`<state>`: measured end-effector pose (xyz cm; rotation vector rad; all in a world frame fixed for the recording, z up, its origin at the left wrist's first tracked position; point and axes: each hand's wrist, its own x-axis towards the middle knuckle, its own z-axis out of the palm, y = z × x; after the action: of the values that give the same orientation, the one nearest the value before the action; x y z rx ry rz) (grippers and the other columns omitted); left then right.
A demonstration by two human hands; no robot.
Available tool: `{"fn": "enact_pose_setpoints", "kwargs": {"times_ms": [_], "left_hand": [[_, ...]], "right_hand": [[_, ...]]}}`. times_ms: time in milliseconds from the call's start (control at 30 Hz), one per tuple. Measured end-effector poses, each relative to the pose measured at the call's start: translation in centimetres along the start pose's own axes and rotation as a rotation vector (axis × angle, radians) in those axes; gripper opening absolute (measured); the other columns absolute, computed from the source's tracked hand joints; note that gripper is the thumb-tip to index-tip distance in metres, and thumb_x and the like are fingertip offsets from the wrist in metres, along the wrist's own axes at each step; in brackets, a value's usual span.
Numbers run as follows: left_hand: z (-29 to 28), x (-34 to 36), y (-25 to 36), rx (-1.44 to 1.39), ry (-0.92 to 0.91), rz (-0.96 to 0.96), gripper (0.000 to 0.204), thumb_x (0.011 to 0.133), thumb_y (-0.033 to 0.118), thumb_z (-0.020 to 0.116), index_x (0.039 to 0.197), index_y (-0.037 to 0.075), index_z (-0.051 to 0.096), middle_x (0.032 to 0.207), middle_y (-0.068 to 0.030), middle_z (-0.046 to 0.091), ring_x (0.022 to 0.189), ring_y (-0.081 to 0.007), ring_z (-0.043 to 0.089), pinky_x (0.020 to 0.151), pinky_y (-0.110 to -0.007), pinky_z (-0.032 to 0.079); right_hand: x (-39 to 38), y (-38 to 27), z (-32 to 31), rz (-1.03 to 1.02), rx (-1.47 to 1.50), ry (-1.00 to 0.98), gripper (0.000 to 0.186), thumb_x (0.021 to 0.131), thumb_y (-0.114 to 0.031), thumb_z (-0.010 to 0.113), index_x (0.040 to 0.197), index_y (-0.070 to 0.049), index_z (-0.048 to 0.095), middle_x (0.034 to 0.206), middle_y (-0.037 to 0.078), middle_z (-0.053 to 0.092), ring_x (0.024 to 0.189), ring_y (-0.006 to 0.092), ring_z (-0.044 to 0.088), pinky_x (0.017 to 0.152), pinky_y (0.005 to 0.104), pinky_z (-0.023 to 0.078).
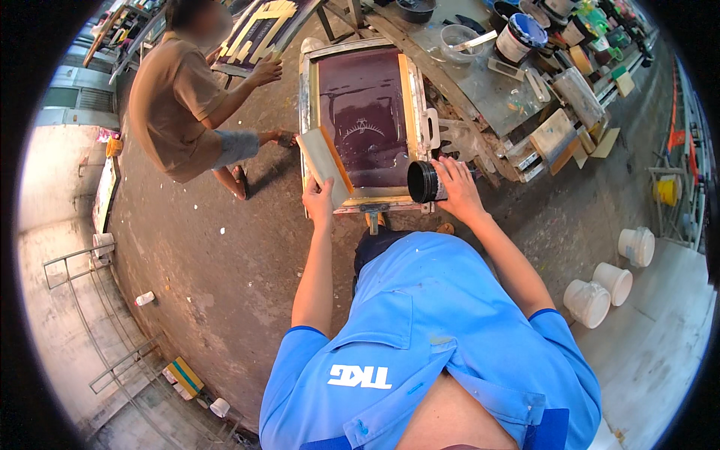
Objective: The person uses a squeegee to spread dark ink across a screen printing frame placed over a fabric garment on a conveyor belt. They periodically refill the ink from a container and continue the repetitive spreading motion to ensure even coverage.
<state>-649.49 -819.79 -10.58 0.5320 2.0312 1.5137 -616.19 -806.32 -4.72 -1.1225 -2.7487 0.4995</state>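
A framed printing screen [361, 97] with dark maroon mesh and a pale arched design lies in front of me. My left hand [319, 196] is closed on a squeegee [324, 166] with a light wooden body and an orange blade, tilted over the screen's near left corner. In my right hand [457, 187] is a black ink jar [426, 181], tipped sideways with its dark mouth toward the screen, at the near right corner. What the jar holds cannot be made out.
To the right, a cluttered workbench [480, 90] bears a clear tub [457, 43], a blue-topped paint bucket [521, 36] and several squeegees. At the left a person [172, 97] handles another taped screen [262, 30]. White buckets [587, 302] stand on the floor at right.
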Motion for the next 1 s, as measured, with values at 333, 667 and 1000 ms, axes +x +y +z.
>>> {"fn": "enact_pose_setpoints", "kwargs": {"times_ms": [333, 667, 1000], "left_hand": [[0.5, -1.4, 2.2, 0.039, 0.003, -0.045, 0.042, 0.085, 0.015, 0.075, 0.122, -0.004, 0.069, 0.103, -0.0129, 0.074, 0.091, -0.0176, 0.067, 0.083, -0.032, 0.051], [0.7, -1.4, 1.6, -0.045, 0.008, 0.007, 0.029, 0.090, 0.008, 0.072, 0.115, -0.005, 0.069, 0.096, -0.0051, 0.072, 0.081, -0.0099, 0.063, 0.075, -0.026, 0.049], [0.5, -1.1, 0.4, -0.018, 0.024, 0.017, 0.032, 0.089, 0.009, 0.073, 0.119, -0.003, 0.069, 0.095, -0.0050, 0.072, 0.081, -0.0101, 0.063, 0.075, -0.027, 0.049]], "right_hand": [[0.0, -0.4, 0.0, -0.019, -0.047, 0.004, 0.106, 0.064, -0.015, 0.091, 0.153, -0.017, 0.034, 0.149, 0.012, 0.041, 0.142, 0.0341, 0.037, 0.120, 0.0515, 0.029], [0.1, -0.8, -0.2, -0.016, -0.083, -0.004, 0.106, 0.062, -0.016, 0.091, 0.152, -0.015, 0.036, 0.148, 0.014, 0.042, 0.141, 0.0341, 0.038, 0.119, 0.0508, 0.029], [0.0, -0.8, -0.1, -0.003, -0.094, -0.007, 0.107, 0.064, -0.017, 0.092, 0.154, -0.017, 0.034, 0.149, 0.012, 0.041, 0.142, 0.0332, 0.037, 0.120, 0.0508, 0.028]]}}
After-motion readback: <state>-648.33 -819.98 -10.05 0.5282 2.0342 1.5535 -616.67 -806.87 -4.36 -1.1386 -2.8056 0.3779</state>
